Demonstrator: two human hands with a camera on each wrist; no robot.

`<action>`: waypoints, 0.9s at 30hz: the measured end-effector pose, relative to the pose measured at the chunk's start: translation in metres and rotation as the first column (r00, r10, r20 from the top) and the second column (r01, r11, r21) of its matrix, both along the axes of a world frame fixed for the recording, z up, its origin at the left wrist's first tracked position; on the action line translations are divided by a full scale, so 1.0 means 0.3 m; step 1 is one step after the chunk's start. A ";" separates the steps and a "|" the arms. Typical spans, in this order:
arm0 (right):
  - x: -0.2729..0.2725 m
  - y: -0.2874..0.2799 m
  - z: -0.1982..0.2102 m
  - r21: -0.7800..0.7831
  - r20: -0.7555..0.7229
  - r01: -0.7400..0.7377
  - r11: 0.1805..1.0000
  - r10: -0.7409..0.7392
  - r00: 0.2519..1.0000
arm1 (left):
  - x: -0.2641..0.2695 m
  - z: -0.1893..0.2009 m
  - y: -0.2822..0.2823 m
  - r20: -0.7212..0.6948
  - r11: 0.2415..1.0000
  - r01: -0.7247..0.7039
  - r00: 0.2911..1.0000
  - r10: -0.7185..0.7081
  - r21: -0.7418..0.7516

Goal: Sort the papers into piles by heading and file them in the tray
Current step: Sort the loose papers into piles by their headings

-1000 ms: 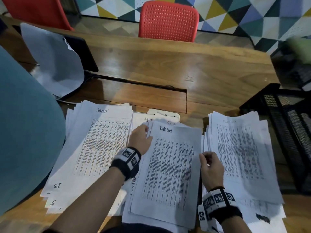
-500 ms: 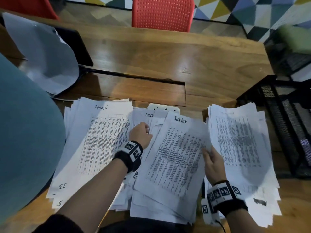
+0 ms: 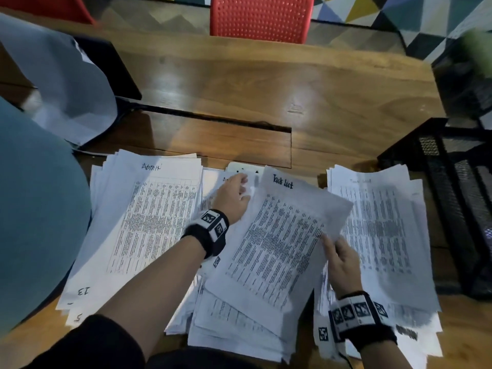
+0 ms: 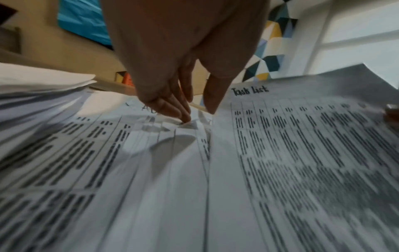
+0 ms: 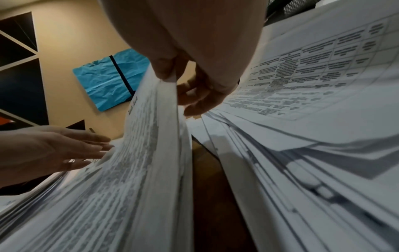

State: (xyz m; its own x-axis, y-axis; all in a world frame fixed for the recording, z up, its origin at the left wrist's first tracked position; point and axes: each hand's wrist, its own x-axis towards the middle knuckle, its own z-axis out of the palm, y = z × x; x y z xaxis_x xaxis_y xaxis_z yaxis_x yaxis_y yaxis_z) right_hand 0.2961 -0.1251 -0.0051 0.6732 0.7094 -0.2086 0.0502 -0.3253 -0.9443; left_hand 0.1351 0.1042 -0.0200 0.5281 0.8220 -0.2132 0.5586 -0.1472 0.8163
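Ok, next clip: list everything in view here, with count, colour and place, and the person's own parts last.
Sheet headed "Task List": one, white, lifted over the middle pile.
Pile headed "Admit": one, white, on the left.
Right-hand paper pile: one, white, beside the tray.
Middle paper pile: one, white, under the lifted sheet.
Black wire-mesh tray: one, at the table's right edge.
Brown wooden table: one, beneath everything.
Red plastic chair: one, behind the table.
Grey curved sheet: one, far left.
Left hand: fingers straight, on the middle pile.
Right hand: pinches the lifted sheet's edge.
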 end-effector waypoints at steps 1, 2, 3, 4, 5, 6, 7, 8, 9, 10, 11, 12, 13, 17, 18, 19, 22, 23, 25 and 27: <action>0.013 0.005 -0.001 0.006 -0.006 -0.010 1.000 0.010 1.000 | 0.008 0.006 0.007 0.008 0.999 -0.003 1.000 0.004 -0.032; 0.027 0.010 -0.001 0.014 0.005 -0.003 1.000 0.003 1.000 | 0.018 0.012 0.015 0.011 0.999 -0.004 1.000 0.004 -0.049; 0.041 0.015 0.001 0.029 0.016 0.011 1.000 -0.011 1.000 | 0.027 0.022 0.021 0.008 0.999 -0.001 1.000 0.001 -0.054; 0.053 0.014 0.002 0.037 0.035 0.019 0.999 -0.020 0.999 | 0.035 0.033 0.025 0.014 0.998 0.005 1.000 -0.004 -0.070; 0.063 0.016 0.004 0.041 0.028 0.019 0.999 -0.020 0.999 | 0.043 0.049 0.028 0.032 0.994 0.020 0.999 -0.016 -0.105; 0.071 0.017 0.010 0.049 0.016 -0.008 0.999 0.007 1.000 | 0.050 0.057 0.034 0.056 0.987 0.035 0.998 -0.027 -0.155; 0.081 0.013 0.010 0.058 0.010 -0.044 0.997 0.043 0.999 | 0.051 0.065 0.039 0.080 0.971 0.050 0.996 -0.032 -0.235; 0.088 0.010 0.015 0.071 -0.001 -0.076 0.995 0.076 0.997 | 0.050 0.076 0.042 0.104 0.946 0.059 0.994 -0.027 -0.318; 0.095 0.004 0.015 0.082 -0.015 -0.086 0.993 0.087 0.996 | 0.044 0.081 0.043 0.114 0.924 0.061 0.993 -0.019 -0.378; 0.102 -0.003 0.017 0.100 -0.031 -0.080 0.992 0.083 0.996 | 0.036 0.085 0.044 0.106 0.916 0.072 0.994 -0.032 -0.395; 0.103 -0.011 0.022 0.120 -0.044 -0.073 0.990 0.078 0.996 | 0.025 0.091 0.042 0.084 0.921 0.092 0.994 -0.065 -0.379; 0.097 -0.018 0.029 0.134 -0.050 -0.064 0.989 0.072 0.996 | 0.012 0.091 0.035 0.065 0.934 0.099 0.995 -0.082 -0.344; 0.094 -0.027 0.023 0.146 -0.070 -0.038 0.989 0.049 0.996 | -0.002 0.084 0.031 0.074 0.950 0.091 0.995 -0.072 -0.298; 0.064 -0.062 -0.019 0.183 -0.196 0.076 0.980 -0.039 0.980 | -0.064 0.058 0.008 0.260 0.938 -0.017 0.959 0.114 -0.347; 0.050 -0.063 -0.025 0.186 -0.211 0.084 0.979 -0.044 0.977 | -0.077 0.052 0.005 0.292 0.919 -0.047 0.941 0.173 -0.390; 0.040 -0.069 -0.037 0.201 -0.229 0.107 0.974 -0.060 0.972 | -0.089 0.044 0.002 0.307 0.899 -0.079 0.924 0.229 -0.432; 0.019 -0.063 -0.030 0.233 -0.422 0.194 0.953 -0.080 0.903 | -0.124 0.027 -0.013 0.326 0.852 -0.141 0.883 0.339 -0.504; 0.018 -0.067 -0.043 0.243 -0.514 0.208 0.947 -0.056 0.856 | -0.136 0.025 -0.019 0.325 0.848 -0.161 0.875 0.360 -0.506; 0.013 -0.061 -0.050 0.251 -0.633 0.176 0.952 0.024 0.774 | -0.154 0.026 -0.025 0.325 0.850 -0.184 0.868 0.377 -0.494; 0.013 -0.058 -0.059 0.243 -0.694 0.130 0.961 0.078 0.716 | -0.162 0.054 -0.041 0.333 0.851 -0.184 0.864 0.379 -0.491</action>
State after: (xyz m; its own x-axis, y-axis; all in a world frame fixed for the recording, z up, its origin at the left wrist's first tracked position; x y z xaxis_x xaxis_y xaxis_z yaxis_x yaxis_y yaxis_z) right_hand 0.3001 -0.1423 -0.0229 0.4313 0.7898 -0.4361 -0.6539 -0.0594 -0.7542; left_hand 0.0866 0.0921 -0.0036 0.4052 0.8223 -0.3995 0.1261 0.3825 0.9153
